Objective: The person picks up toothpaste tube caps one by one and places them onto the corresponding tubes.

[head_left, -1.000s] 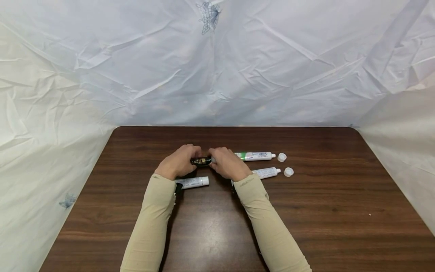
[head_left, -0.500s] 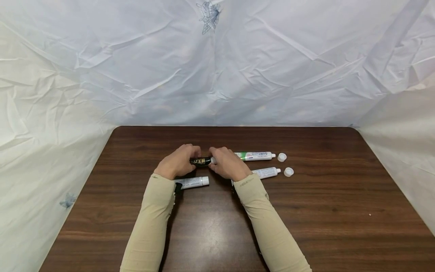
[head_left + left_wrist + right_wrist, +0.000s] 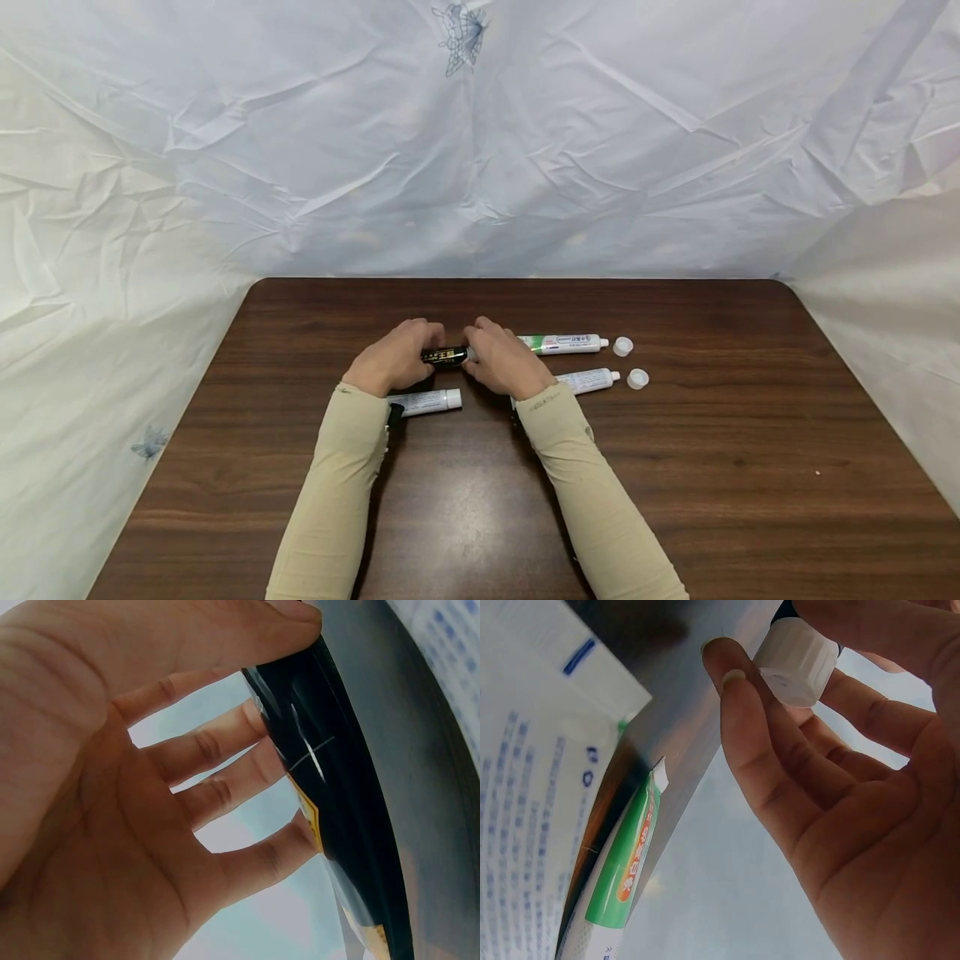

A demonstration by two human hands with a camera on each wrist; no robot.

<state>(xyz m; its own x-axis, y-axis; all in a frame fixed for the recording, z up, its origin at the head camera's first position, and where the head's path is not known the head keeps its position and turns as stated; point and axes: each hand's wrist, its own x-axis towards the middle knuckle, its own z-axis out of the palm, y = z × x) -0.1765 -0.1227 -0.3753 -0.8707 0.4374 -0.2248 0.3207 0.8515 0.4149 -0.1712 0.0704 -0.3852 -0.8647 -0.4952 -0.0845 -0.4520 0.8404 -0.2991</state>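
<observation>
My left hand (image 3: 393,358) grips a black toothpaste tube (image 3: 446,357) with gold lettering near the middle of the table. In the left wrist view, the thumb lies on one side of the tube (image 3: 330,787) and the fingertips on the other. At the tube's right end, my right hand (image 3: 506,358) holds the white ribbed cap (image 3: 799,664) between thumb and fingers. The cap meets the dark end of the tube in the right wrist view. From the head, most of the black tube's left part is hidden behind my left hand.
A capped white tube (image 3: 427,402) lies close in front of my left hand. Right of my right hand lie a green-and-white tube (image 3: 566,344) and another white tube (image 3: 588,381), both uncapped. Two loose white caps, the far cap (image 3: 622,347) and near cap (image 3: 638,379), sit beside their nozzles.
My right hand's knuckles have risen slightly and its fingers have shifted a little at the cap. The left hand and the black tube stay almost in place; the other tubes have not moved.
</observation>
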